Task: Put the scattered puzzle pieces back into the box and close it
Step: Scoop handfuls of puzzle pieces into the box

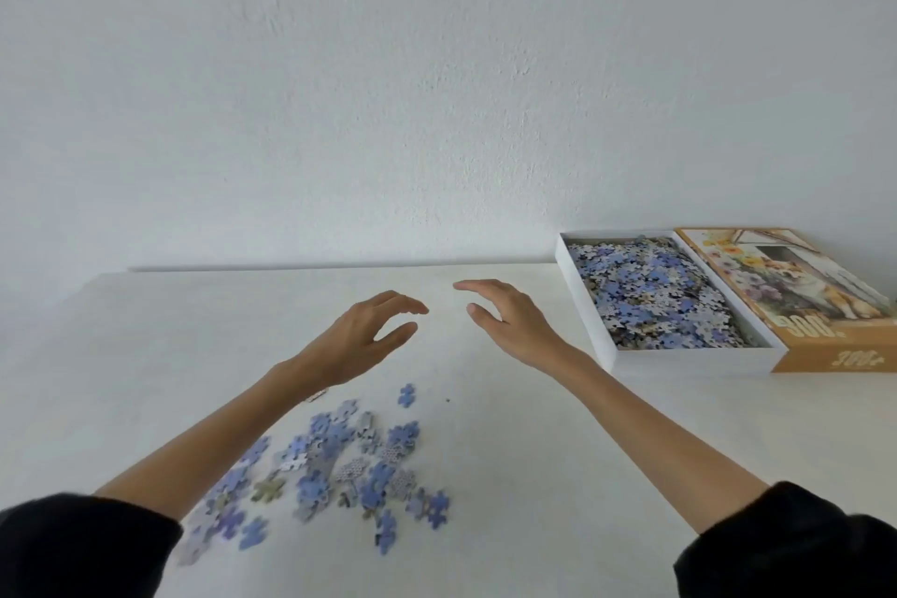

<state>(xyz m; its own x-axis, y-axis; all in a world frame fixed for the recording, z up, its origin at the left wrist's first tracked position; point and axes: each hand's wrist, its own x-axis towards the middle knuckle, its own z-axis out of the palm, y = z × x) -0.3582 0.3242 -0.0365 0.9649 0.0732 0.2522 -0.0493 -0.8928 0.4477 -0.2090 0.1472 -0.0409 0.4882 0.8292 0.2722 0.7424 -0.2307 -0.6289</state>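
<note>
The task looks well under way but not finished. The box (585, 306) sits at the far right of the table (534, 452), open, and its white tray is already heaped with a thick layer of blue and grey pieces (650, 296). The lid (786, 287) lies picture side up on the right of the box, right against it, so closing is not yet done.

A loose cluster of puzzle pieces (340, 466) is spread on the near left of the table, mostly blue side up, some overlapping. One single piece (406, 395) lies a little apart on the far side of the cluster. None of these touches the box; they are well apart from it.

Both hands hover over the middle of the table, beyond the cluster and left of the box. The left hand (369, 330) holds nothing: its fingers are gently curved, with the thumb held apart beneath them. The right hand (505, 316) is also empty, its fingers stretched forward close together and the thumb set apart.

By my judgement, what remains is gathering the near-left cluster in one or two scoops, carrying it to the tray, then fitting the lid over the box.
</note>
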